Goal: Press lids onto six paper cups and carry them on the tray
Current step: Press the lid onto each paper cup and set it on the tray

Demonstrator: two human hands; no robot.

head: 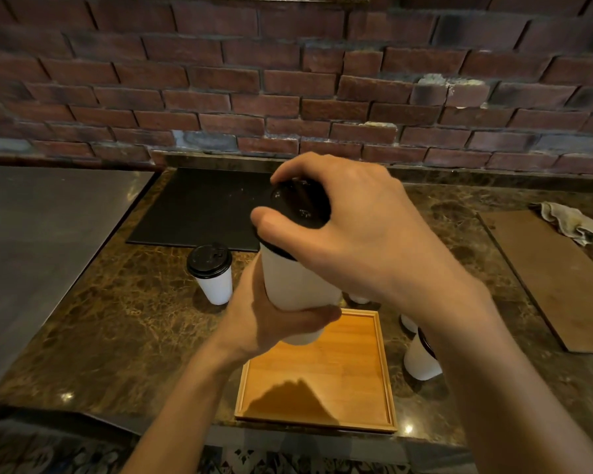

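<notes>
Head view. We see the left hand (274, 323) wrapped round the lower wall of the held cup (295, 282), a white paper cup raised above the far edge of the tray (322, 381) and leaning slightly. The right hand (367, 234) clamps the black lid (300, 203) from above: the thumb bears on the near rim and the fingers curl over the far side. We judge the lid to be in the seating step. We cannot tell whether it has snapped home all round.

The wooden tray lies on the marble counter (124, 319) and carries no cup. A lidded cup (213, 275) stands to its left, near the black mat (199, 210). To the right of the tray we note a side cup (420, 360) with a dark edge at its top, and parts of two more white cups behind the right forearm. Their lids are hidden. A cloth (575, 224) lies on a brown board (555, 278) at far right.

Hazards from this position:
- A tight left-hand squeeze can push the paper wall out of round, so the lid rim fails to catch.
- Pressure from the thumb side alone can seat one edge and lift the opposite one.
- We cannot see whether the cup holds liquid. If it does, the lean plus a downward push can spill it onto the tray.
- The right forearm passes close over the cups on the right, and lowering it carelessly can tip them.
</notes>
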